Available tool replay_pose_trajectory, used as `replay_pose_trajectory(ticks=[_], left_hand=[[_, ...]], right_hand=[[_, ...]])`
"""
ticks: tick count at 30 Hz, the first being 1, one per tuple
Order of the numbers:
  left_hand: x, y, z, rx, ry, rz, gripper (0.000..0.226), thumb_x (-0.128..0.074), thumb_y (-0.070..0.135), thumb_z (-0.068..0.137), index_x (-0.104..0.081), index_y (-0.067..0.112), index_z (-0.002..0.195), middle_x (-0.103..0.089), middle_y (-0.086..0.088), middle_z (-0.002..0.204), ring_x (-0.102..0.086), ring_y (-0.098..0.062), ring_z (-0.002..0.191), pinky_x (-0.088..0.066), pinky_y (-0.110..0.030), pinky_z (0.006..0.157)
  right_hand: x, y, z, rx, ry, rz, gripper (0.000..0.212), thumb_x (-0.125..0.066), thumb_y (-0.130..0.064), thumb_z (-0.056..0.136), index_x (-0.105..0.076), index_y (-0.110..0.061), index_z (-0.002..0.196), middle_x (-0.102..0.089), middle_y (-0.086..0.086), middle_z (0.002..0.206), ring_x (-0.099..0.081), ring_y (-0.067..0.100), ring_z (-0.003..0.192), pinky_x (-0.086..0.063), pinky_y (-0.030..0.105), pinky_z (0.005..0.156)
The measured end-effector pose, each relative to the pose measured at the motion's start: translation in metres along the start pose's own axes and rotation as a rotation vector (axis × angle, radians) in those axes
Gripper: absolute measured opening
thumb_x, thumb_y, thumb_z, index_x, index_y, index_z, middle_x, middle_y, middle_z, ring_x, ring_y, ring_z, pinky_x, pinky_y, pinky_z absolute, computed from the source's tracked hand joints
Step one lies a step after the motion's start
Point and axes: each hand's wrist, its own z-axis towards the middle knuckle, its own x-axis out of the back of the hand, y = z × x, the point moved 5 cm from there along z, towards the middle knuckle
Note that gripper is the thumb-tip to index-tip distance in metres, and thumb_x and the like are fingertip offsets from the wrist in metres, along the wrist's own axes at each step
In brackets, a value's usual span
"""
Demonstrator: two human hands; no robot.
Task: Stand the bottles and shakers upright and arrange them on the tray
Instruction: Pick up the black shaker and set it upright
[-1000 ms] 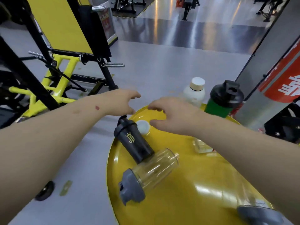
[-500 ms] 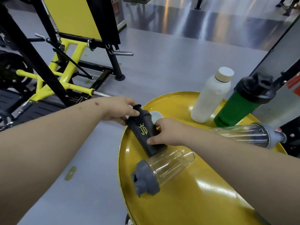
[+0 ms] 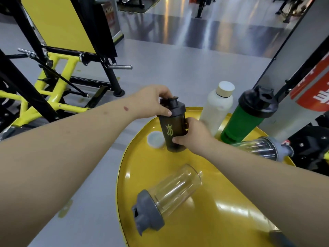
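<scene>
Both hands closed on black shaker [image 3: 171, 125]: left hand [image 3: 151, 104] fingers at lid, right hand [image 3: 192, 134] round base, near tray [image 3: 204, 220] far edge. Set base flat, release lid last.

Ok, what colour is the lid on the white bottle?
Tan, almost beige, on the white bottle; head view.

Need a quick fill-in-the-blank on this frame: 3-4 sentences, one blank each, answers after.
1. Both hands grip the ___ shaker marked JD.
2. The left hand holds it at the ___, the right hand at the body.
3. The clear shaker nearest the camera lies on its ___ on the yellow tray.
4. The white bottle stands beside the ___ shaker.

Answers: black; lid; side; green
</scene>
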Motion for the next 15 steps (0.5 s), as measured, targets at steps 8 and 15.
replay_pose_trajectory(ticks=[8, 15], left_hand=[[-0.020, 0.026, 0.022, -0.191, 0.063, 0.175, 0.053, -0.088, 0.017, 0.069, -0.070, 0.021, 0.119, -0.066, -0.001, 0.121, -0.059, -0.020, 0.115, -0.048, -0.037, 0.099], [-0.026, 0.015, 0.019, -0.318, 0.084, 0.302, 0.045, -0.088, 0.013, 0.066, -0.071, 0.020, 0.107, -0.061, -0.002, 0.130, -0.056, -0.022, 0.118, -0.046, -0.037, 0.100]], right_hand=[[0.006, 0.023, 0.012, -0.061, 0.165, 0.135, 0.048, -0.078, -0.029, 0.088, -0.055, -0.005, 0.122, -0.064, 0.010, 0.114, -0.065, 0.029, 0.097, -0.057, 0.043, 0.081], [-0.006, 0.021, 0.015, -0.091, 0.172, 0.187, 0.047, -0.073, -0.031, 0.093, -0.053, -0.003, 0.125, -0.058, 0.006, 0.107, -0.062, 0.029, 0.103, -0.050, 0.035, 0.078]])
